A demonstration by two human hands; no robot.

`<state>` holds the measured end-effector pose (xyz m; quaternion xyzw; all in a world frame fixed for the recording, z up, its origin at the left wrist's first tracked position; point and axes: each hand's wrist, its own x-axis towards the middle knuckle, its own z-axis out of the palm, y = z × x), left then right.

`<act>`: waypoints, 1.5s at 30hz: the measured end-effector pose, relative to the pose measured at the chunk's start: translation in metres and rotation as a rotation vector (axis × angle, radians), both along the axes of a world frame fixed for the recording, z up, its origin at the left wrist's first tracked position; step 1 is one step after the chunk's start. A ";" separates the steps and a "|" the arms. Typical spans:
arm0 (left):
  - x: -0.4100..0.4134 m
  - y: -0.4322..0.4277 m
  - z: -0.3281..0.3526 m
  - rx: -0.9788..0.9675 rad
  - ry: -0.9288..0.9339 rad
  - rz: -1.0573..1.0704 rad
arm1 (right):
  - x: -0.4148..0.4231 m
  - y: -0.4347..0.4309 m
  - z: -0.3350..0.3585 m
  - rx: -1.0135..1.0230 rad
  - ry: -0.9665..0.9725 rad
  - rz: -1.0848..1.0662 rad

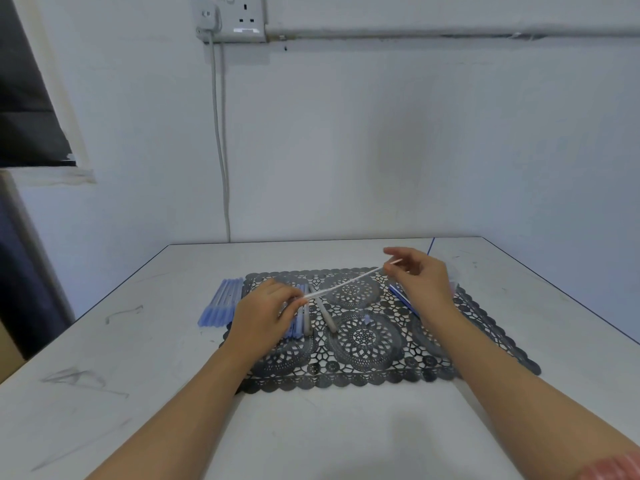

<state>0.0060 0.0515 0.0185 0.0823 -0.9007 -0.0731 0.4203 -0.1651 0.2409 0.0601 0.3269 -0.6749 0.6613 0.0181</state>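
Where bare tabletop [138,358] meets the mat [367,372] at the left, blue pens [221,303] are laid in a row. The low end of a thin white refill [346,283] is pinched by the left hand [263,313]; grey barrels [327,317] are noted on the mat beneath. The refill is held slanting above the mat, its raised end pinched by the right hand [420,278].

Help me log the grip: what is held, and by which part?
A thin white stick, perhaps a pen refill: the left hand pinches its near end, the right hand pinches it just short of its far tip.
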 end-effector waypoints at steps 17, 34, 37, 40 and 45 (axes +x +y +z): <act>-0.001 -0.003 -0.001 -0.003 -0.031 -0.012 | 0.004 0.000 0.004 -0.136 0.428 -0.291; -0.001 0.000 -0.001 0.010 -0.014 -0.030 | -0.035 -0.013 -0.040 0.796 0.675 -0.168; -0.001 0.000 0.000 0.012 -0.016 -0.031 | -0.039 -0.013 -0.044 0.914 0.707 -0.168; 0.000 0.000 0.001 0.013 -0.017 -0.029 | -0.042 -0.013 -0.047 0.947 0.731 -0.164; -0.001 0.001 0.001 0.006 -0.030 -0.031 | -0.041 -0.015 -0.048 0.940 0.772 -0.153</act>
